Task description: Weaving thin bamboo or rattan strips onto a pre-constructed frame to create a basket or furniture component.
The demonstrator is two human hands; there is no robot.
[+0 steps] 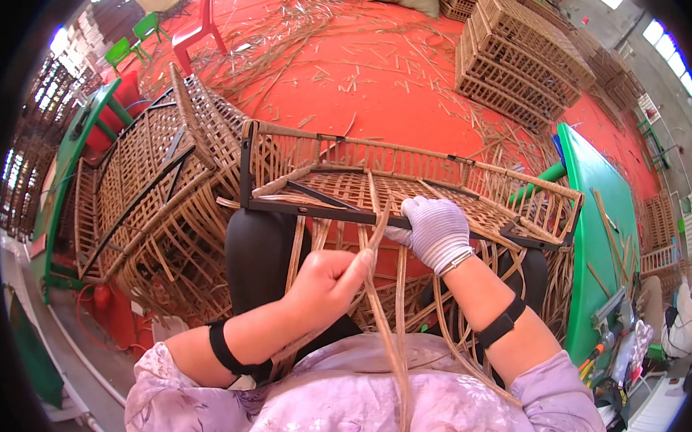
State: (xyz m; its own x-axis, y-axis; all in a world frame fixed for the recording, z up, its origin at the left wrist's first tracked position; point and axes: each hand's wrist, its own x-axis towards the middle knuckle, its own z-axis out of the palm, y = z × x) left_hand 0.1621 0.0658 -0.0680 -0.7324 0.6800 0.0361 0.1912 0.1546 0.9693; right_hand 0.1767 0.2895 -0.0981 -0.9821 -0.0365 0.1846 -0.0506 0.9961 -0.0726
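Observation:
Across my lap lies a long, shallow wicker basket (430,201) on a black frame, its woven inside facing up. My bare left hand (335,282) is closed in a pinch round a flat brown wicker strip (386,334), which runs from the basket's near edge down over my lap. To its right, my right hand (437,226), in a pale knitted glove, grips the near black bar (319,209) of the frame; its fingertips are partly hidden. Several loose strip ends hang below this bar, between and beside my forearms.
Stacked wicker pieces (156,201) lean at my left. A green table (602,236) with strips and tools stands close on the right. Beyond are a tall basket stack (517,62), a red chair (197,31) and a red floor (356,100) littered with scraps.

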